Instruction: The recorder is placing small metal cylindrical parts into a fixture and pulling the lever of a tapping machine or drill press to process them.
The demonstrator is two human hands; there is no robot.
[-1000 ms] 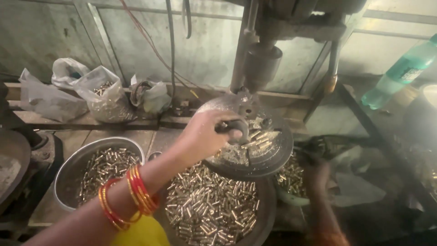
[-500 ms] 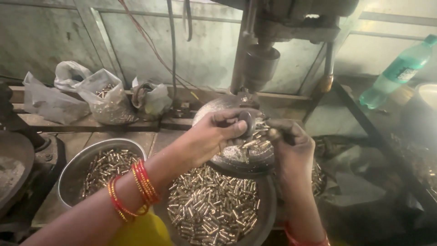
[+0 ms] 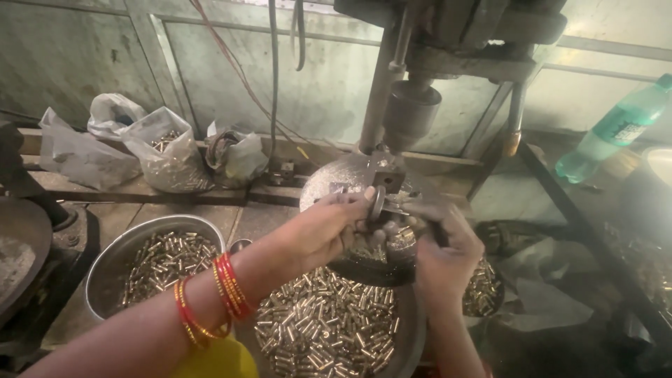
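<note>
Brass-coloured small tubes fill two round steel bowls: one [image 3: 157,262] at the left, a larger one [image 3: 329,332] under the wrists. Three plastic bags [image 3: 168,157] sit behind on the tabletop, one showing more tubes. Her left hand [image 3: 325,227] pinches a small metal disc [image 3: 378,203] on the machine's round plate [image 3: 336,185]; the right hand [image 3: 444,245] curls beside it, fingers pressed together on small parts I cannot make out.

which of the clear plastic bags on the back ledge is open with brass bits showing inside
The middle clear plastic bag, the biggest of the group, gapes open at the top with small brass pieces visible inside; the crumpled bags left and right show none.
</note>
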